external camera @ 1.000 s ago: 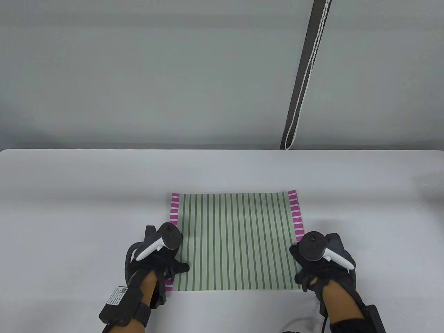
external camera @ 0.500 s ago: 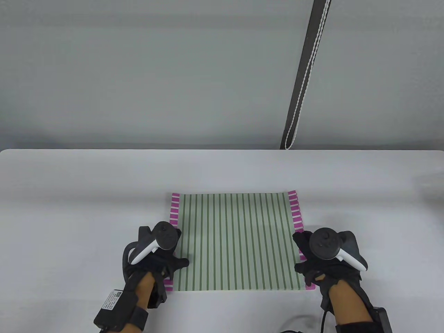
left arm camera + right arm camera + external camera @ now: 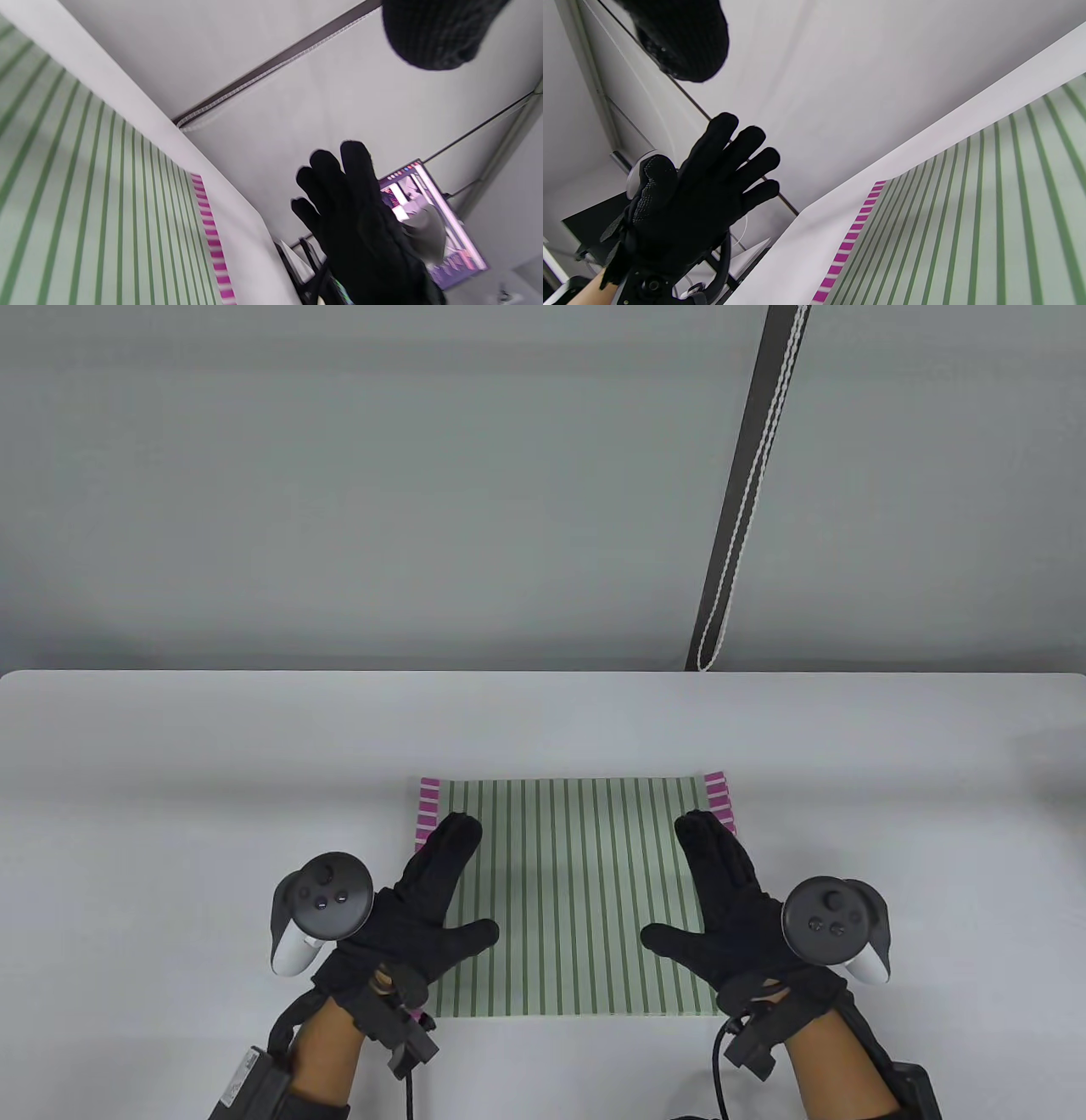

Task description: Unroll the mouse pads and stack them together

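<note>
The green-striped mouse pad (image 3: 577, 891) lies unrolled on top of the magenta-striped mouse pad (image 3: 427, 806), near the front of the white surface (image 3: 170, 780). The left hand (image 3: 416, 908) and right hand (image 3: 730, 912) are both open, fingers spread flat over the top pad's side edges.
</note>
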`<state>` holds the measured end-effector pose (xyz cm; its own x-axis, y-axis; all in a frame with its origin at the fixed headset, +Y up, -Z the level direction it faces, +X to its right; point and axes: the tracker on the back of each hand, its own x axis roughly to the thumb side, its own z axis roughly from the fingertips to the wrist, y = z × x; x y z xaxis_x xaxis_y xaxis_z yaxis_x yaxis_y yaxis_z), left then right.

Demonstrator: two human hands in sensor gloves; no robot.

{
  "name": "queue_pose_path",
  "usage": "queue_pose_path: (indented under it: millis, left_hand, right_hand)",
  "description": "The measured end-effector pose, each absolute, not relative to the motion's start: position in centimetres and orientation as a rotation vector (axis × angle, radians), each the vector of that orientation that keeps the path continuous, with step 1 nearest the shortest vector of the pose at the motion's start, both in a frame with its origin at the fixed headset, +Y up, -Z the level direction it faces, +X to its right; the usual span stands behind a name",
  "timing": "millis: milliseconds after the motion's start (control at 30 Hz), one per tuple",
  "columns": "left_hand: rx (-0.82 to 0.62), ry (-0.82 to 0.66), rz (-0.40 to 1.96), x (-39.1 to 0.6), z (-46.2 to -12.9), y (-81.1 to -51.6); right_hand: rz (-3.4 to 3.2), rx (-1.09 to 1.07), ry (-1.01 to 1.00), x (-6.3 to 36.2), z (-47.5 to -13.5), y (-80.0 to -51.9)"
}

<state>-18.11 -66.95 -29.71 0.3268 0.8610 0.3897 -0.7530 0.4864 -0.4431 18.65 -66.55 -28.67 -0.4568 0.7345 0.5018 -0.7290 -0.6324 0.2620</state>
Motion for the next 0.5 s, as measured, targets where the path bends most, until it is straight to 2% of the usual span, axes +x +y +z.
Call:
queue_pose_path:
  millis: [300,500]
  left_hand:
    - [-0.408,-0.693,1.041,-17.6,-30.1,-69.8]
    - [-0.442,-0.691,1.029,-17.2,-30.3,-70.5]
  right_hand:
    - [2.131,0.764,0.170,17.6,-29.2,-68.4]
    - [2.111,0.741,0.254,17.3,-30.0,-70.1]
